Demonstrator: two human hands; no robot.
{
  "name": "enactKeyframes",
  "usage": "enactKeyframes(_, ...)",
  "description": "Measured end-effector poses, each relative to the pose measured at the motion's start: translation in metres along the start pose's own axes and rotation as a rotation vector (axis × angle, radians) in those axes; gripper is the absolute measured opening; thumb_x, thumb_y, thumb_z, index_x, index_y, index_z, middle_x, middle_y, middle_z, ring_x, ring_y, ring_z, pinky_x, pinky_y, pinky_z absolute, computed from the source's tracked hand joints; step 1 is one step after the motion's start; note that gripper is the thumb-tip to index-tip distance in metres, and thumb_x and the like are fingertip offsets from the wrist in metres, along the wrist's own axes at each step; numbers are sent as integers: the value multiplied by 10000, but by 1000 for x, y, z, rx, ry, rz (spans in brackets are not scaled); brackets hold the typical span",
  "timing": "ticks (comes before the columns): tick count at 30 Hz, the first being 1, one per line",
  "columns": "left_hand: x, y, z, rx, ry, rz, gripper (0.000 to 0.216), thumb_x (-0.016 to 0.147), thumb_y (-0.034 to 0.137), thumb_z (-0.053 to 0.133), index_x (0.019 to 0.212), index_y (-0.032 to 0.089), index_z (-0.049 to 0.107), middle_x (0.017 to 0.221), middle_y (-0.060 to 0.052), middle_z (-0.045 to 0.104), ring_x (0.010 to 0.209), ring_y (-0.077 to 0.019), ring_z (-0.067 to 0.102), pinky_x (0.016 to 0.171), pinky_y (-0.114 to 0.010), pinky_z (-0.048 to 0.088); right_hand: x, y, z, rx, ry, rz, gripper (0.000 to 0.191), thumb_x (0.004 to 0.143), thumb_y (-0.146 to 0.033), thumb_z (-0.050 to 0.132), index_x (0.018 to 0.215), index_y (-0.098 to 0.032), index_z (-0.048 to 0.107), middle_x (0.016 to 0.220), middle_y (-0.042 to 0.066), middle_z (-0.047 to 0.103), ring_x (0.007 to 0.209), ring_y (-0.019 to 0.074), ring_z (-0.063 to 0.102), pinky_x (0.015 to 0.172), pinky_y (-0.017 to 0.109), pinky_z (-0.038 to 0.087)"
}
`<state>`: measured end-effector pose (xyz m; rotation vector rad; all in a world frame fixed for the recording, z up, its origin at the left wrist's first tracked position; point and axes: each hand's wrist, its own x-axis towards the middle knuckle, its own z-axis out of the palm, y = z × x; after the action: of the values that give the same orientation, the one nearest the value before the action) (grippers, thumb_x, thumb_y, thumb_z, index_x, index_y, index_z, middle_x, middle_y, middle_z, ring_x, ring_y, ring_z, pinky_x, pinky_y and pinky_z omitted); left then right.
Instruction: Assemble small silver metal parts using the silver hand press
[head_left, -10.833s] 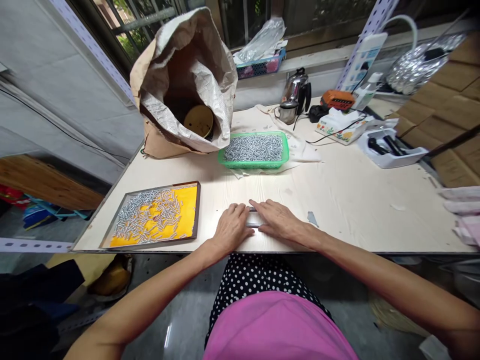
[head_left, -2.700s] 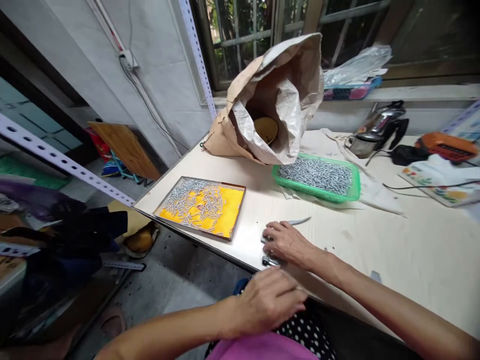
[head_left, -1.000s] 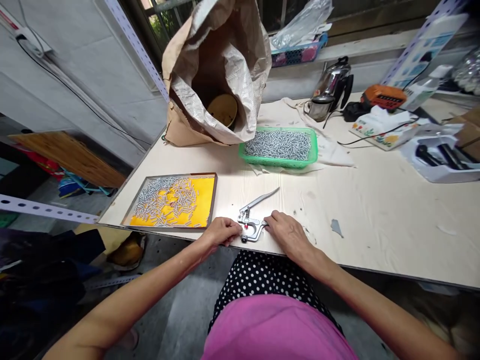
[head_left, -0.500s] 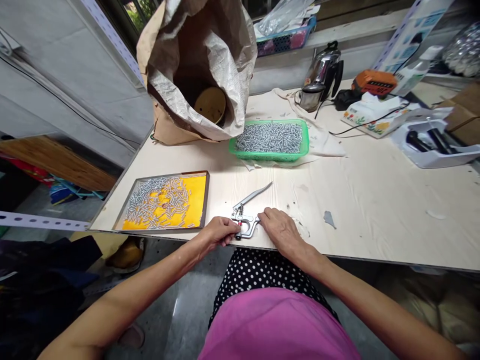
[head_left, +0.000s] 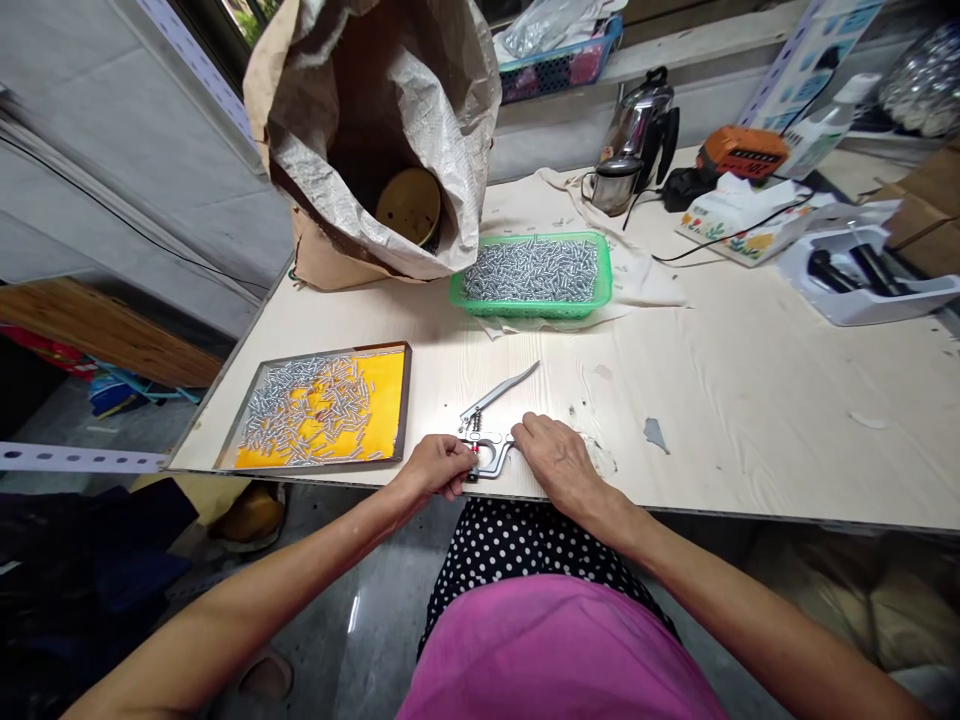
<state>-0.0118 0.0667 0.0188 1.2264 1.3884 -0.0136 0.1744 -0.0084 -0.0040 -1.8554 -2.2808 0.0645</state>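
Note:
A silver hand press tool with a long open lever lies at the table's near edge. My left hand is curled at the tool's jaw end, fingertips pinched at a small red part there. My right hand rests over the tool's body with the fingers bent down on it. To the left lies a flat tray with a yellow base covered with several small metal tubes. Farther back, a green basket is full of the same tubes.
A big open paper sack with a yellow tin inside stands at the back left. A steel kettle, orange device, tissue pack and white holder line the back right. The wooden table ends right at my lap.
The view has tilted slightly. Both hands stay at the press tool near the edge; the left hand has closed in more on the jaw end.

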Motion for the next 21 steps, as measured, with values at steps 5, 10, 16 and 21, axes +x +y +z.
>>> enactKeyframes(5,-5,-6,5,-80,15,25,106,829,214,605,760,152,554,472,81,519,327,-65,474,332,-160,369,-1,3,0,11,20,-21,203,875,-3,472,860,-168,589,845,49,598,729,170,481,636,304,298)
enactKeyframes(10,-10,-9,7,-116,58,79,147,835,269,616,780,153,545,513,73,539,336,-59,489,337,-155,377,-3,4,1,6,57,-31,201,875,2,476,864,-165,587,837,44,593,719,173,474,636,305,293)
enactKeyframes(16,-4,-6,0,-98,-80,-35,148,820,276,631,790,153,554,501,66,552,325,-71,492,329,-163,367,-2,3,-1,17,14,-44,199,886,-8,468,860,-169,582,844,45,593,724,174,469,656,311,298)
enactKeyframes(21,-2,-2,-3,-91,-117,-84,216,774,310,688,728,152,547,491,56,568,328,-69,502,345,-162,367,2,1,-8,25,-97,-26,177,869,-15,496,892,-166,587,884,54,596,766,174,503,658,308,320)
